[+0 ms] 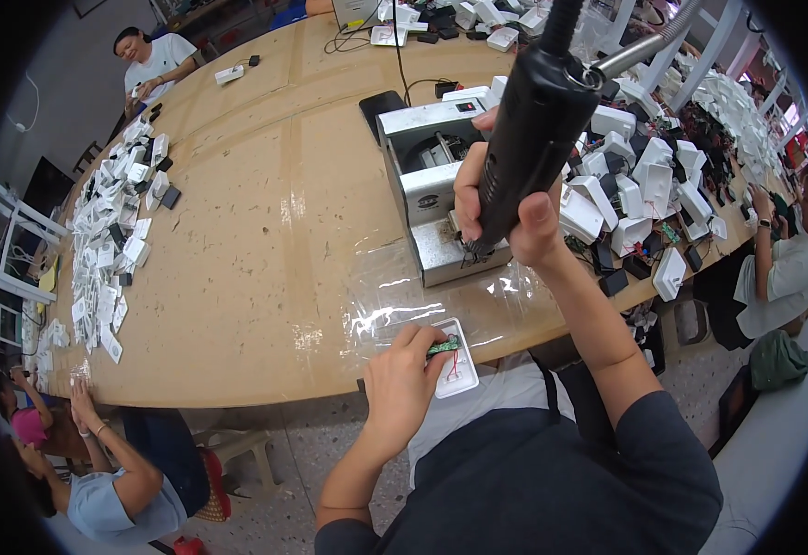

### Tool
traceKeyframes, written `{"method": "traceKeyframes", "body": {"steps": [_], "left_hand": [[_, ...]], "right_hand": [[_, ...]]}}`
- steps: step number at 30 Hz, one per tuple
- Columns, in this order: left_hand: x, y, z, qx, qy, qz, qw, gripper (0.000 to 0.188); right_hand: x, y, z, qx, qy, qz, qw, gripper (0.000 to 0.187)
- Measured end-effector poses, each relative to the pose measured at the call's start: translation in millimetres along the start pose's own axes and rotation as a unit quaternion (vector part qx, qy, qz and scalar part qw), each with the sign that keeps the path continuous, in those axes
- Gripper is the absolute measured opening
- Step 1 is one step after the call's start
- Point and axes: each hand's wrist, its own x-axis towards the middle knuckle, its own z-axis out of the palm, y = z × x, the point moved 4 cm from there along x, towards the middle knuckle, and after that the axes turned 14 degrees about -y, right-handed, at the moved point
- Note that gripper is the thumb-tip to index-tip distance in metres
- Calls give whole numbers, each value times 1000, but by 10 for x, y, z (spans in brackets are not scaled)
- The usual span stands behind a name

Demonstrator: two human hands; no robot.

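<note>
- Right hand (505,208) closed around black electric screwdriver (533,120), held upright above grey metal machine (427,185).
- Left hand (404,384) pressing small green circuit board (443,347) into white plastic casing (459,370) at near edge of wooden table (256,231).
- Clear plastic sheet (404,296) spread under machine.
- Heap of white casings (644,176) right of machine; more white parts (112,240) along far left edge.
- Other seated people around table.

— Where is your left hand (402,381)?
— Low at the near edge of the worktop (265,277), forearm rising from below, my fingers (422,338) curled and pinching.
— And the right hand (505,208)?
— Raised higher, arm bent up, fingers wrapped tight in a fist-like grip.
</note>
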Motion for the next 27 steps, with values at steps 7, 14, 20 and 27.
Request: {"method": "traceKeyframes", "body": {"steps": [7,14,20,27], "left_hand": [[2,14,27,-2,5,-1,1000,16],[-7,5,13,6,19,10,1000,16],[-1,31,1,13,15,4,1000,16],[-6,38,2,11,16,6,1000,17]], "right_hand": [[-162,-79,98,-52,68,21,996,101],[-572,-174,487,28,19,75,997,96],[-692,-64,593,32,30,105,994,97],[-733,-43,594,39,37,102,993,97]]}}
